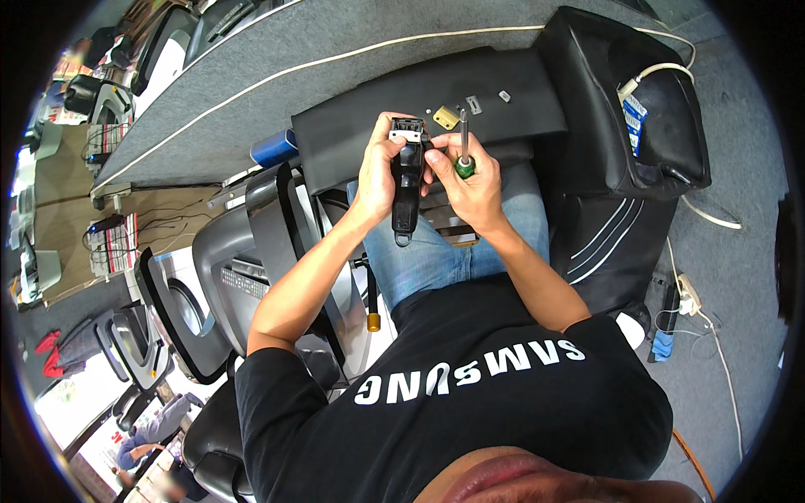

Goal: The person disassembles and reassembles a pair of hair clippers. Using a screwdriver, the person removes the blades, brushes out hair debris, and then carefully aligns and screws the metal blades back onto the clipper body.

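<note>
My left hand [377, 172] is closed around a black hair clipper [406, 189], held upright with its metal head [406, 130] at the top and my thumb just below it. My right hand [470, 189] grips a screwdriver [464, 163] with a green handle, its shaft pointing away from me; the thumb and fingertips are at the clipper's right side. On the black padded surface [352, 138] beyond my hands lie a gold-coloured plate [445, 117], a flat slotted metal piece [473, 105] and a small light piece [505, 96].
A black armrest [579, 92] with white cable and blue-white packet [633, 126] is at right. Black chairs [222, 277], a remote [239, 281] and a blue cylindrical item [272, 147] stand or lie at left. A power strip [689, 298] is on the right; another person [151, 432] appears bottom left.
</note>
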`<state>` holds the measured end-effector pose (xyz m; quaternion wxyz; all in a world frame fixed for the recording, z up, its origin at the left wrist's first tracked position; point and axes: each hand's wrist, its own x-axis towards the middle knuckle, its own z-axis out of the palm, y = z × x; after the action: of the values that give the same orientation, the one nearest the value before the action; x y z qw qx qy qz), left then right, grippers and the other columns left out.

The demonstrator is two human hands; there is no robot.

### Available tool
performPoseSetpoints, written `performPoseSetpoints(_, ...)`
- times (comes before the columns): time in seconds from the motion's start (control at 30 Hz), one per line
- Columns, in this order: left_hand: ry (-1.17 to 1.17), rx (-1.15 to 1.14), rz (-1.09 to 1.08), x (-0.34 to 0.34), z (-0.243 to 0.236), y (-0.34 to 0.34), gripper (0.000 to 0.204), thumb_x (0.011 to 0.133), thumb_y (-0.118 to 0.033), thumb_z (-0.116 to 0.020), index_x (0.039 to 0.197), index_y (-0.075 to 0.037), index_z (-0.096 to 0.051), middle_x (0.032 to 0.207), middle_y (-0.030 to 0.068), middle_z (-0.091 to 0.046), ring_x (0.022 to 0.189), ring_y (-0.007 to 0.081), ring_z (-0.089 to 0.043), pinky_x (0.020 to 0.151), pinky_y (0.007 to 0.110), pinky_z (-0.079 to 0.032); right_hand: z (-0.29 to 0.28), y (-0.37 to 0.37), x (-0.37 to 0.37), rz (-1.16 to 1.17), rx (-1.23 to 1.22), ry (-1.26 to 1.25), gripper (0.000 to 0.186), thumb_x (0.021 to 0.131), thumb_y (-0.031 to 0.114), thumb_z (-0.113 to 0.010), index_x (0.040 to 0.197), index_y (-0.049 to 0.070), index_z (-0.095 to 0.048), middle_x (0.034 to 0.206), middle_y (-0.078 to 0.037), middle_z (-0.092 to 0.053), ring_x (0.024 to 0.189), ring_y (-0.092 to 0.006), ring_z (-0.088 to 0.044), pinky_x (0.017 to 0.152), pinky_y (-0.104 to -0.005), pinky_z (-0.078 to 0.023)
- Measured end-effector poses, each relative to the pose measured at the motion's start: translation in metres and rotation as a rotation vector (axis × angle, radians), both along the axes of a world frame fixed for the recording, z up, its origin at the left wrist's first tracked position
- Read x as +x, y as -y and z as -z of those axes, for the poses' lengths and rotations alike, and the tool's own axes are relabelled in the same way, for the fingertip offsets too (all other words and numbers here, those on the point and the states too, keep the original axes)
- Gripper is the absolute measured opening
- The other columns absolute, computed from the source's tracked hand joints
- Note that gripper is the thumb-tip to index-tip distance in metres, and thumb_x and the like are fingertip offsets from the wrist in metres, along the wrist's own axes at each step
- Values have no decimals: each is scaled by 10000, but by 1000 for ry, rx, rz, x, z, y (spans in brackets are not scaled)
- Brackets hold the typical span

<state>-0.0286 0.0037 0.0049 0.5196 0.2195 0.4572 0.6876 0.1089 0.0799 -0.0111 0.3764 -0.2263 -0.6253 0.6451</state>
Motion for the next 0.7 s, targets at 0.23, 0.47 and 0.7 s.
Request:
performPoseSetpoints(0.23, -131, -33, -43, 1, 1, 3, 308, 968, -203, -454, 1229, -48, -500, 1002, 128, -644, 644, 185, -653, 522, 324, -576, 13, -3, 2, 4, 96, 102, 208, 1013, 191, -715, 1020, 0, -634, 712, -64, -701, 628, -105, -683, 576, -279, -531)
performPoseSetpoints(0.47, -346, 60, -55, 8, -8, 7, 299, 956, -64, -599, 1227, -36, -477, 964, 82, -607, 713, 113, -617, 554, 262, -542, 7, 7, 4, -29, -41, 40, 209, 1028, 186, -693, 1012, -7, -614, 741, -55, -689, 674, -89, -662, 616, -265, -526)
performPoseSetpoints(0.7, -542, 122, -123, 3, 3, 7, 340, 924, -109, -652, 1226, -33, -514, 996, 61, -601, 815, 102, -596, 695, 271, -529, 7, 11, 4, -22, -16, 62, 291, 969, 237, -781, 1069, 21, -612, 771, -4, -627, 695, -41, -563, 617, -227, -453)
